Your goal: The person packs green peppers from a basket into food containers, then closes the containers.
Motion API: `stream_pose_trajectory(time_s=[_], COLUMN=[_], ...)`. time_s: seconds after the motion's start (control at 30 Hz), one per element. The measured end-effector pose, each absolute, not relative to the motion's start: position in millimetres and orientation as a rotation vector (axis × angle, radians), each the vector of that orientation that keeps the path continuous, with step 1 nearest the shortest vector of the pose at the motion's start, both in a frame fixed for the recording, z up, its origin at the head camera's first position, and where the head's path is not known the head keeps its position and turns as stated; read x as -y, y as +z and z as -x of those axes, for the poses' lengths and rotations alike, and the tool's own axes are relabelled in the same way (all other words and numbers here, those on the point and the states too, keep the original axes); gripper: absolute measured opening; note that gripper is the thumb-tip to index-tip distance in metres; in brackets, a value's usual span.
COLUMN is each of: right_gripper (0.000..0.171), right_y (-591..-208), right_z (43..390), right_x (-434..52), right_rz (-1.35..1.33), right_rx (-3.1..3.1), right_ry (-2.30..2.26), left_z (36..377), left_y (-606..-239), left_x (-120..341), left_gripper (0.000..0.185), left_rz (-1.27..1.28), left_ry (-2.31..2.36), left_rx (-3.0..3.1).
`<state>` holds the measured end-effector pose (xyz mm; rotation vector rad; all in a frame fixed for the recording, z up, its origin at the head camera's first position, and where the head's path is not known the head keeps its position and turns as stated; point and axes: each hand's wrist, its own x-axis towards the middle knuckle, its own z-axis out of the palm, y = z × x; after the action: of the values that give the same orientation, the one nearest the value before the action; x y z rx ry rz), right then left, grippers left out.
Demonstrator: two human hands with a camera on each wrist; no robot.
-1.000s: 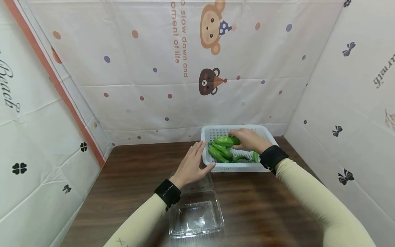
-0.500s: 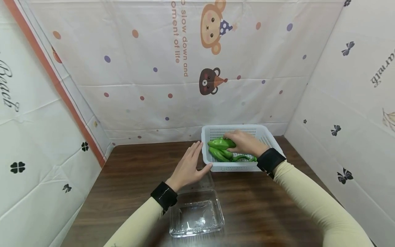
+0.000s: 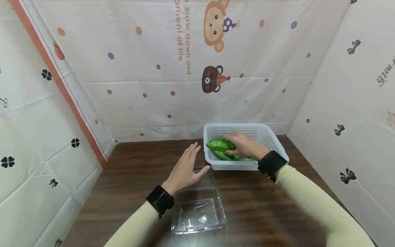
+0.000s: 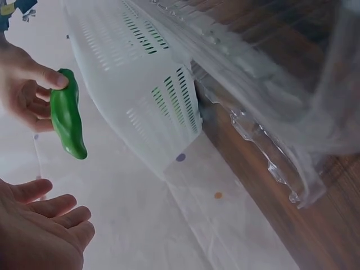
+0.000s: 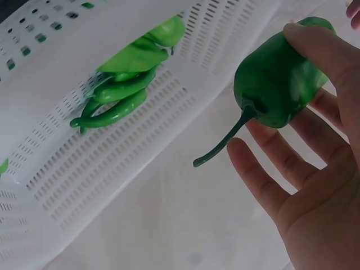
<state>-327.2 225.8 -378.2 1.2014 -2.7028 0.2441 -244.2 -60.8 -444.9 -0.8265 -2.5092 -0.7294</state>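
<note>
My right hand (image 3: 245, 144) pinches a plump green pepper (image 3: 219, 145) between thumb and fingers, above the left part of a white plastic basket (image 3: 234, 165). In the right wrist view the pepper's long dark stem (image 5: 225, 143) points away from the fingers. More green peppers (image 5: 126, 87) lie in the basket, some slender and curved. My left hand (image 3: 183, 171) holds nothing, its fingers extended, left of the basket and over the lid half of a clear plastic clamshell box (image 3: 199, 214). The left wrist view shows the held pepper (image 4: 67, 121) outside the basket's outline, beyond my left fingers.
The clamshell box lies opened on the dark wooden table (image 3: 262, 202), its lid side toward the basket. Printed white cloth (image 3: 148, 113) hangs behind the table and along both sides. The basket stands near the table's back edge.
My right hand has raised the pepper off the others and moved it a little to the left. My left hand has drawn slightly back from the basket's left end.
</note>
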Motion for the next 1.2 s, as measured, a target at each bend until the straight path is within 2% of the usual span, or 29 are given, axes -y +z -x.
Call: stream_pose_trajectory(time_s=[0.6, 1.2], right_gripper=[0.057, 0.055], right_y=[-381, -391], right_z=[300, 284], right_x=[-219, -192], right_rz=[-1.250, -1.370], right_rx=[2.612, 2.457], right_ry=[0.218, 0.237], left_z=[227, 209], left_y=[-448, -452], left_x=[77, 101], left_gripper=[0.085, 0.087], left_rz=[0.816, 0.848], left_ry=[-0.791, -0.781], left_rx=[2.507, 2.505])
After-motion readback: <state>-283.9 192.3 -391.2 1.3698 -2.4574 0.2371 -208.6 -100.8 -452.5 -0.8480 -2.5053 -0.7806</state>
